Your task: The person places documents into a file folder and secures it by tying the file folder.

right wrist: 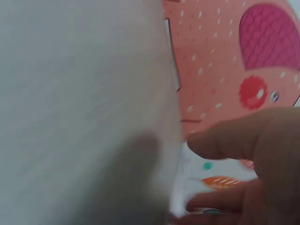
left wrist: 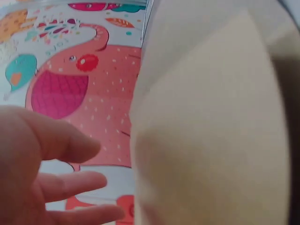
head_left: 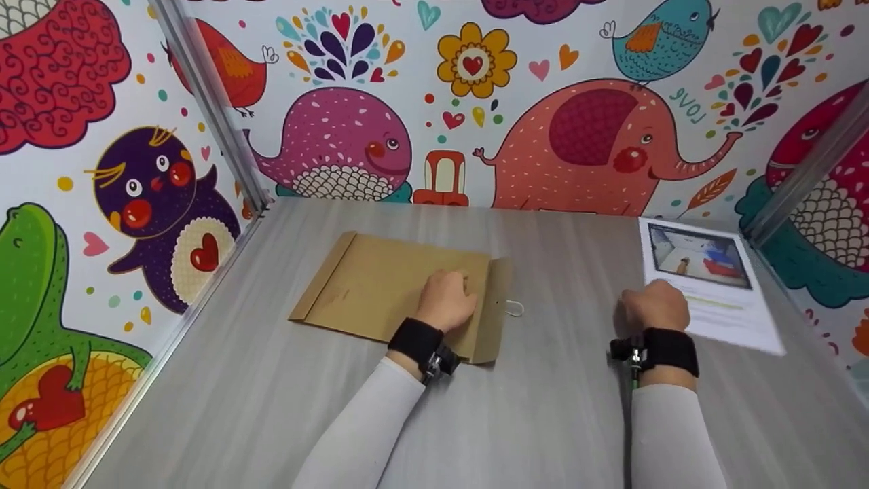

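Observation:
A brown kraft envelope (head_left: pixel 380 285) lies flat on the table, its flap (head_left: pixel 490 319) at the right side and a white string loop (head_left: pixel 515 309) beyond it. Over the envelope's right half is my left hand (head_left: pixel 445 299), with nothing in its grasp. From the left wrist, the fingers (left wrist: pixel 75 183) extend loosely close by the brown paper. My right hand (head_left: pixel 657 305) is beside the printed sheet (head_left: pixel 733 319) and overlaps its left edge in the head view. In the right wrist view its thumb (right wrist: pixel 225 140) and fingers are relaxed, holding nothing, near the tabletop.
The grey wood-grain table (head_left: pixel 543 421) meets a cartoon-printed back wall (head_left: pixel 434 61). Metal frame posts (head_left: pixel 210 95) stand at the left and right corners. A black strap (head_left: pixel 669 352) with a small camera sits on each wrist, and a cable (head_left: pixel 626 428) runs along the right forearm.

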A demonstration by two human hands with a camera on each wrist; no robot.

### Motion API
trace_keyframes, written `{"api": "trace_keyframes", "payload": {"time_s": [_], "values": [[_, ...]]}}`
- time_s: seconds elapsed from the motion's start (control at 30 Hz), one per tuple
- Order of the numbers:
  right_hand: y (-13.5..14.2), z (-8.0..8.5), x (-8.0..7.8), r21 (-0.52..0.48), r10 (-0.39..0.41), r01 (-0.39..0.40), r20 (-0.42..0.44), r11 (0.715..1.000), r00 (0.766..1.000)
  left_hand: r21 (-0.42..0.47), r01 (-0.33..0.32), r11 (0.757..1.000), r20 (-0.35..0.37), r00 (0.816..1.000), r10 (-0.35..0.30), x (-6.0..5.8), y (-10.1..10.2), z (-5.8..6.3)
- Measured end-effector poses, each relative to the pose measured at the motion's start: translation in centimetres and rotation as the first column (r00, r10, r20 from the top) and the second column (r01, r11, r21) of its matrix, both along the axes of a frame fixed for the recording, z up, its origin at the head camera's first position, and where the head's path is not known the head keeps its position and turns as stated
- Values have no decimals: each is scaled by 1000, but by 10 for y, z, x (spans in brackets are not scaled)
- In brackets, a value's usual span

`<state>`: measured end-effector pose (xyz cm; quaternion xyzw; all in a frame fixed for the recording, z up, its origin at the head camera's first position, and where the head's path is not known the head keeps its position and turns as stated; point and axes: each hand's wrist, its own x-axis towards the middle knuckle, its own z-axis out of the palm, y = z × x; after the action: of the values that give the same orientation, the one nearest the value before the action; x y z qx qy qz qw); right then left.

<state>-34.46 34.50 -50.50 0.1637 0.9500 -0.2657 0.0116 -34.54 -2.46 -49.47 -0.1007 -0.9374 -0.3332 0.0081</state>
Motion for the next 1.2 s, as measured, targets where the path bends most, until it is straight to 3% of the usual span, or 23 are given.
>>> {"api": "trace_keyframes", "payload": {"time_s": [0.1,0.27,0.4,0.53,0.63,0.73,0.87,1.03,1.2], "values": [[-13,6,-7,49,148,-148,2,988,989,-13,22,1000,-59,998,-23,5,5,9],[-46,5,-17,20,367,-367,-14,930,930,3,64,998,-74,995,-64,15,12,25],[-64,0,-22,-41,412,-412,-14,910,911,5,97,995,-68,993,-96,23,19,34],[-67,-3,-24,-60,393,-395,-45,917,919,6,131,991,-54,990,-131,32,29,39],[-59,-5,-21,-22,280,-286,-141,958,950,-31,167,985,-48,984,-169,38,41,35],[-42,-5,-17,21,64,-61,-207,998,976,-105,206,973,-30,977,-210,41,63,27],[-18,-6,-9,0,-207,208,-106,978,973,-125,215,968,42,976,-212,38,102,10],[-2,-10,-1,-42,-360,361,30,932,932,-147,117,982,59,992,-109,32,142,-7],[-9,-8,-1,-47,-376,381,81,924,923,-211,-55,976,77,994,73,32,160,-9]]}}
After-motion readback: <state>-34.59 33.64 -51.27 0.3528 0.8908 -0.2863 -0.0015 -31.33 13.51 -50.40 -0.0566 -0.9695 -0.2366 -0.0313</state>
